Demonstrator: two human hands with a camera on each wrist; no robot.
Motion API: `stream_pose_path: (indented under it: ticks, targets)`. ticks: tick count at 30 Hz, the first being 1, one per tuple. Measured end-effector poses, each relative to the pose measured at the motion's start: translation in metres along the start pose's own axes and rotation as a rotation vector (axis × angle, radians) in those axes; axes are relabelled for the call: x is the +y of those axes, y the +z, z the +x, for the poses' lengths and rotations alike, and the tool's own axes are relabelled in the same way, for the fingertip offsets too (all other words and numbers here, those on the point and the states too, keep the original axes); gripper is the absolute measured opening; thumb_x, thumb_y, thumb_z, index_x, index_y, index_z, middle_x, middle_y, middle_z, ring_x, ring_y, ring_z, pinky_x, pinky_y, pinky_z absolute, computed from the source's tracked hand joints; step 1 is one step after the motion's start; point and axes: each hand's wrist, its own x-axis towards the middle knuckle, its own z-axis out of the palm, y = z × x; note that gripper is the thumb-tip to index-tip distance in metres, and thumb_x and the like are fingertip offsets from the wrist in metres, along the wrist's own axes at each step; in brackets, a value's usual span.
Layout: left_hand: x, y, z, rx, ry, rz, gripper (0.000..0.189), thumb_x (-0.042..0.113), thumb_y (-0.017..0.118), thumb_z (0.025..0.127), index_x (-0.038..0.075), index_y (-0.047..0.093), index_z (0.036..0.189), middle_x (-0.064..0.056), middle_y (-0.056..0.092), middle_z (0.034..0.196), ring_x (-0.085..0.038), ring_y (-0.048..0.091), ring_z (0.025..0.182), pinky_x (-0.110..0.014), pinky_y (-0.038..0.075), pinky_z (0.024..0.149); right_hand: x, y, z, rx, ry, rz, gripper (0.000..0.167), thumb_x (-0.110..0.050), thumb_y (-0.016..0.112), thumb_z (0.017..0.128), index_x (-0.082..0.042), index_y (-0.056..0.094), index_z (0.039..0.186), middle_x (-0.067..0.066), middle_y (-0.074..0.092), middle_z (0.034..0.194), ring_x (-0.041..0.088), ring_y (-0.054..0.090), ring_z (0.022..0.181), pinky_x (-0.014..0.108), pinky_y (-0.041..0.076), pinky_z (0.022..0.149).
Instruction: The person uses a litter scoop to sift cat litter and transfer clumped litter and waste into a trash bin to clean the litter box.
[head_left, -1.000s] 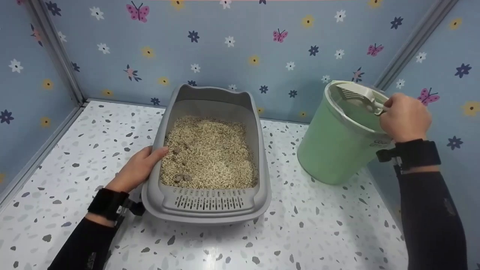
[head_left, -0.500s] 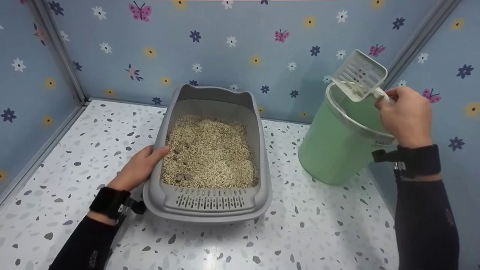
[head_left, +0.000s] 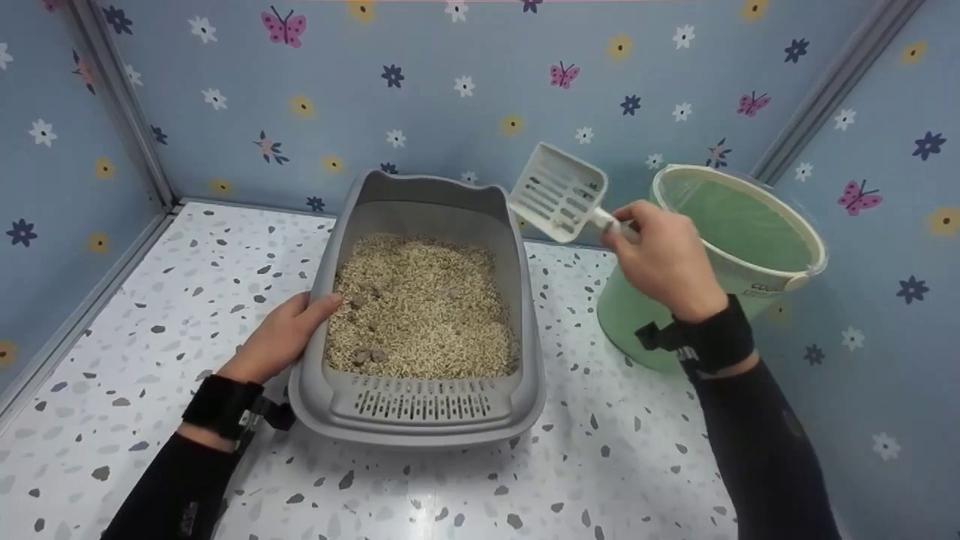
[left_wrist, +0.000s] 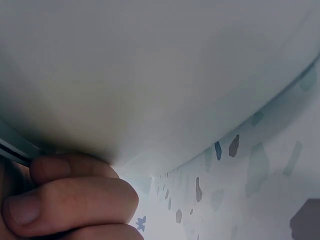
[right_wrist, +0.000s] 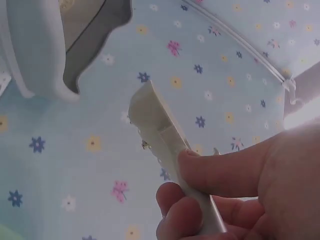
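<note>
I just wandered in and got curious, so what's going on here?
A person is working at a gray tray filled with pale, grainy litter. Their left hand grips the tray's rim on the left side. Their right hand holds a slotted scoop by its handle, raised between the tray and the green bin, apart from both. No clump shows on the scoop, just a few small bits. Some darker clumps lie in the litter, mostly toward the left.
</note>
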Motion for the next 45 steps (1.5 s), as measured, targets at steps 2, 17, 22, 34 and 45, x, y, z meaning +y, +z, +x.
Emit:
stream_pose_path:
  ticks: [2, 17, 22, 34, 45]
  targets:
    - [0.001, 0.000, 0.000, -0.001, 0.000, -0.002, 0.098, 0.077, 0.045, 0.110, -0.002, 0.038, 0.168, -0.026, 0.062, 0.137, -0.036, 0.068, 0.117, -0.047, 0.056, 0.103, -0.007, 0.014, 0.001, -0.047, -0.036, 0.005, 0.024, -0.015, 0.073, 0.108, 0.004, 0.074, 0.123, 0.017, 0.077, 0.099, 0.026, 0.056, 0.067, 0.037, 0.044, 0.061]
    - [-0.002, 0.001, 0.000, -0.002, 0.006, -0.007, 0.099, 0.078, 0.046, 0.109, -0.002, 0.040, 0.166, -0.024, 0.062, 0.129, -0.032, 0.070, 0.107, -0.040, 0.059, 0.092, -0.053, 0.098, 0.011, -0.361, 0.052, 0.103, 0.033, -0.017, 0.069, 0.111, 0.003, 0.062, 0.136, 0.020, 0.072, 0.114, 0.030, 0.067, 0.086, 0.045, 0.060, 0.079]
    - [-0.002, 0.001, -0.002, -0.006, 0.004, -0.012, 0.099, 0.077, 0.045, 0.110, -0.002, 0.036, 0.169, -0.026, 0.062, 0.136, -0.035, 0.070, 0.114, -0.046, 0.057, 0.101, -0.072, 0.121, 0.014, -0.515, 0.072, 0.115, 0.026, -0.009, 0.063, 0.109, 0.003, 0.060, 0.132, 0.018, 0.069, 0.119, 0.029, 0.068, 0.092, 0.041, 0.063, 0.076]
    - [-0.001, 0.002, -0.002, 0.004, 0.012, -0.003, 0.095, 0.073, 0.046, 0.112, -0.005, 0.038, 0.167, -0.026, 0.062, 0.135, -0.034, 0.070, 0.113, -0.040, 0.057, 0.098, -0.090, 0.166, 0.019, -0.762, -0.076, -0.062, 0.017, 0.000, 0.055, 0.102, -0.010, 0.052, 0.088, 0.003, 0.050, 0.083, 0.015, 0.048, 0.061, 0.029, 0.045, 0.056]
    - [0.002, 0.000, -0.001, 0.004, 0.010, 0.003, 0.100, 0.076, 0.046, 0.110, -0.004, 0.037, 0.168, -0.027, 0.063, 0.137, -0.035, 0.070, 0.113, -0.044, 0.057, 0.100, -0.091, 0.175, 0.020, -0.927, 0.081, -0.033, 0.031, -0.013, 0.060, 0.113, -0.013, 0.055, 0.082, 0.004, 0.062, 0.073, 0.016, 0.062, 0.052, 0.035, 0.061, 0.056]
